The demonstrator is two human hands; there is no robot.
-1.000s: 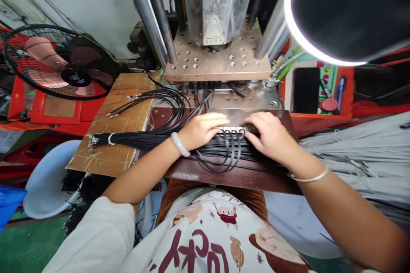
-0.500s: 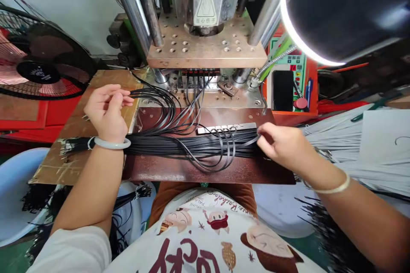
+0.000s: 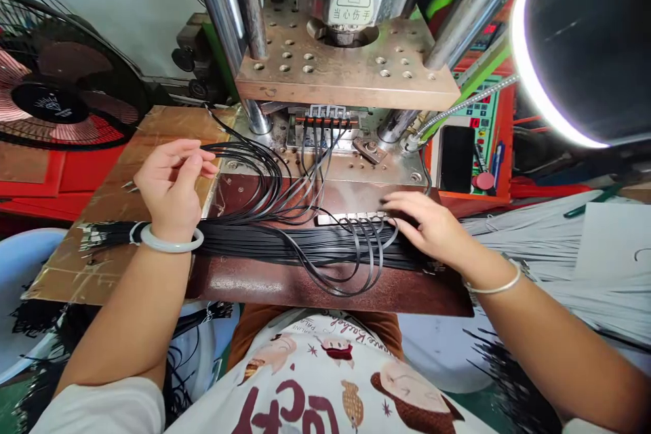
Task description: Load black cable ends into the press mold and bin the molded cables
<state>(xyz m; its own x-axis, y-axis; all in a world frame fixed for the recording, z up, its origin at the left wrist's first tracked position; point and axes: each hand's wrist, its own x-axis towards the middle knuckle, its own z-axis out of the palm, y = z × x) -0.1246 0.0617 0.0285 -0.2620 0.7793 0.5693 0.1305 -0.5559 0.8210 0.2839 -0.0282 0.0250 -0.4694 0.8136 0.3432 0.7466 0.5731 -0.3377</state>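
My left hand [image 3: 173, 180] is closed in a pinch on the ends of several black cables [image 3: 272, 173], which curve away to the right. My right hand [image 3: 430, 224] has its thumb and fingertips at the right end of a slotted metal strip [image 3: 330, 219], on a black cable [image 3: 391, 237] that loops there; the fingertips are partly blurred. Other cable loops [image 3: 359, 254] run into the strip's slots. Beneath lies a thick bundle of black cables [image 3: 244, 239], tied near its left end. Several cables lead into a mould [image 3: 325, 132] under the press plate [image 3: 350, 81].
A press column [image 3: 472, 7] and a bright ring lamp [image 3: 559, 54] stand at the right. A fan [image 3: 51, 102] is at the left. A phone [image 3: 456, 157] lies by the control panel. Tubs [image 3: 28, 264] with cables sit below the brown board [image 3: 330, 288].
My right hand has moved left and up with the cable to the strip's end. My left hand keeps its pinch. The view has shifted, and a grey part above the mould now shows.
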